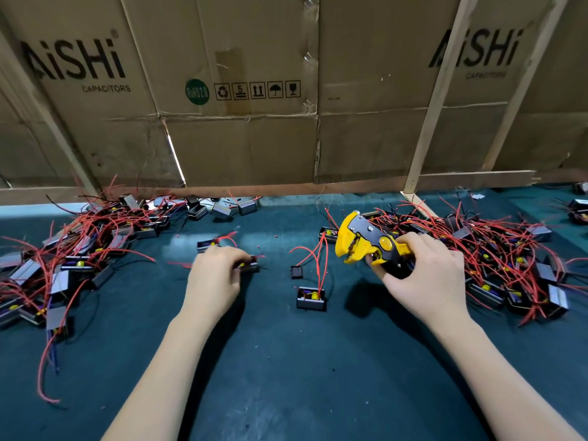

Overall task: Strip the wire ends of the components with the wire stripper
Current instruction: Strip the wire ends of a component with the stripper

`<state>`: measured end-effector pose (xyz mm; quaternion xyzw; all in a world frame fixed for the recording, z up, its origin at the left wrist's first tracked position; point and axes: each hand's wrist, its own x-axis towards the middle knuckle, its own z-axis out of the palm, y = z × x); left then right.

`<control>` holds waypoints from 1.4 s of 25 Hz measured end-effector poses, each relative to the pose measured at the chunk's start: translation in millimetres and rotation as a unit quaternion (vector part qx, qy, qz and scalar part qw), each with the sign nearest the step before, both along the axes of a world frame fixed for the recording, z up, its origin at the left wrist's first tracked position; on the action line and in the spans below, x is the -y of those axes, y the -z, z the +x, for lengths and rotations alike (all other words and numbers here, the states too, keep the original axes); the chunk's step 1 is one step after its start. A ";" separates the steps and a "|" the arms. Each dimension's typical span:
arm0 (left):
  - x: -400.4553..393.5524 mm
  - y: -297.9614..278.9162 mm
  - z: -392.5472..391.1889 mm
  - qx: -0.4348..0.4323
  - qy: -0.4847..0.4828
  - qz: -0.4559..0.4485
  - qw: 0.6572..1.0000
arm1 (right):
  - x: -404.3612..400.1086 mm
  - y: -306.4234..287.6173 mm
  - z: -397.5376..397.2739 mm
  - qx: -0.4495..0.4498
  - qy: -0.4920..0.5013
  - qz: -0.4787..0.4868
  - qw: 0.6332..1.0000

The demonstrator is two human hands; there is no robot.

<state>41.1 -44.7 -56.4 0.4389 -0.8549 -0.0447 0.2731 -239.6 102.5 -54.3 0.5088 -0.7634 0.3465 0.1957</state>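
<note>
My right hand [423, 275] grips the handles of a yellow and black wire stripper [366, 243], held above the mat with its jaws pointing left. My left hand [214, 275] lies on the dark green mat [286, 361] and pinches a small black component [249, 265] with red wires. Three more black components lie between my hands: one with a yellow part and red wires [311, 297], a small bare one [296, 272], and one behind the stripper [327, 233].
A heap of components with red wires [79, 249] fills the left side of the mat. A second heap [509, 265] lies on the right. Cardboard walls [254, 90] with wooden struts close off the back.
</note>
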 end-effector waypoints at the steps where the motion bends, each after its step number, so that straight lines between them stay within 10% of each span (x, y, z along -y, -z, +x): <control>1: 2.6 0.8 2.4 0.010 -0.054 -0.045 0.997 | 0.4 -0.2 0.9 0.029 -0.010 -0.004 1.000; 4: -3.2 -6.2 1.8 -0.110 -0.055 -0.081 0.989 | 0.0 -5.5 3.1 0.180 -0.105 -0.031 0.978; 8: -27.0 -13.7 -20.4 -0.142 0.173 0.233 0.946 | -1.7 -10.6 7.8 0.362 -0.266 -0.024 0.893; 12: -33.0 -7.8 -25.3 -0.118 0.245 0.363 0.891 | -2.7 -10.6 15.1 0.430 -0.351 -0.009 0.832; 20: -30.0 3.0 -36.5 -0.142 0.200 0.263 0.933 | -11.8 -14.3 12.8 0.540 -0.475 0.120 0.685; 29: -32.2 5.7 -39.8 -0.235 0.191 0.350 0.886 | 0.0 -9.6 11.3 0.404 -0.213 0.015 0.889; 35: -32.7 0.3 -39.3 -0.309 0.153 0.409 0.845 | -1.1 -5.6 11.2 0.409 -0.204 0.120 0.881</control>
